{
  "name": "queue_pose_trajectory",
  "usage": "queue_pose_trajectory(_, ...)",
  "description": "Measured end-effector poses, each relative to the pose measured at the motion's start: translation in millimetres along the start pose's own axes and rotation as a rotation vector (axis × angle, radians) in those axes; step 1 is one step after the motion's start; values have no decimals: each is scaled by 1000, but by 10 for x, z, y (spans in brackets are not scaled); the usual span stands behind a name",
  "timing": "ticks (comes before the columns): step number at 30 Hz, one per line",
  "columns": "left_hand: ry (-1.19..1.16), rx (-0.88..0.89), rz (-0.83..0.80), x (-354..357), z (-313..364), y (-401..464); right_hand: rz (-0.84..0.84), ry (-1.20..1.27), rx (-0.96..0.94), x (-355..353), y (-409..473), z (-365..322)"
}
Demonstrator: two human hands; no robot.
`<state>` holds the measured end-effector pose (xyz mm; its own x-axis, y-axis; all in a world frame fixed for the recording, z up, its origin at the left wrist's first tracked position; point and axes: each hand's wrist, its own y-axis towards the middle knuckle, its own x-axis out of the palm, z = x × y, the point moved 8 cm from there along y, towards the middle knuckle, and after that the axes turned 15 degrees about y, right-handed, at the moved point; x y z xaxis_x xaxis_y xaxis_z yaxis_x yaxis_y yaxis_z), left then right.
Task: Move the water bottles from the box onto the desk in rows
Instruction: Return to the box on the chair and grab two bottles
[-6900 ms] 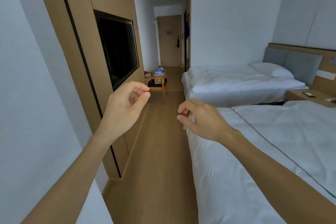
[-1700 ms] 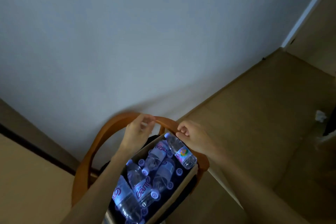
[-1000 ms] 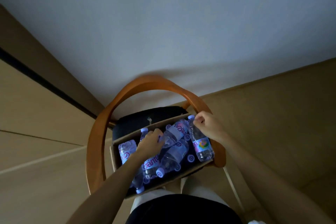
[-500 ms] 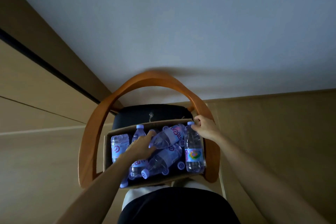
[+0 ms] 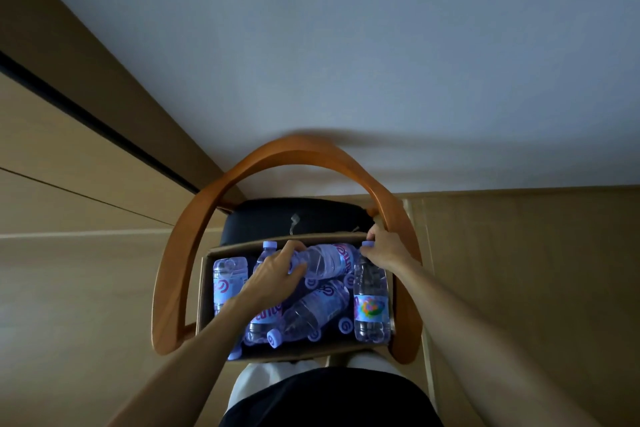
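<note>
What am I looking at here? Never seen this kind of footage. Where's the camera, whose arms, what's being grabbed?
There is no robot. A person wears a wide-angle camera on the head, and it looks down past their own two bare arms, hence the bent perspective.

Below is a wooden armchair with a dark seat, standing against a pale wall. On the seat sits an open cardboard box full of clear plastic water bottles, most lying jumbled.

The left hand curls round a lying bottle on top of the pile. The right hand grips the neck of a bottle with a multicoloured label at the box's right side.

The desk where the bottles should go is out of view.
</note>
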<state>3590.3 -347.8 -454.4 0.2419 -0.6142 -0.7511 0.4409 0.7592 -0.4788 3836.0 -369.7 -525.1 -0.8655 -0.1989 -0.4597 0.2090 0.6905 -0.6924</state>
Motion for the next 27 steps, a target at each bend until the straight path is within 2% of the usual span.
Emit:
queue_pose_trajectory(6, -11, -16, 2, -55, 17, 74, -44, -119, -37, 101, 0, -47)
queue_pose_trajectory(12, 29, -18, 6, -34, 46, 69, -151, -84, 35, 119, -40, -33)
queue_pose_trajectory(15, 9, -31, 40, -38, 102, 84, -191, -72, -29, 135, -127, -122)
queue_pose_trajectory(20, -21, -4, 101, -104, 231, 149, -194, -214, -180, 38, -328, -275)
queue_pose_trajectory(27, 36, 68, 113, -148, 359, 118, -231, -164, -275, -118, -625, -323)
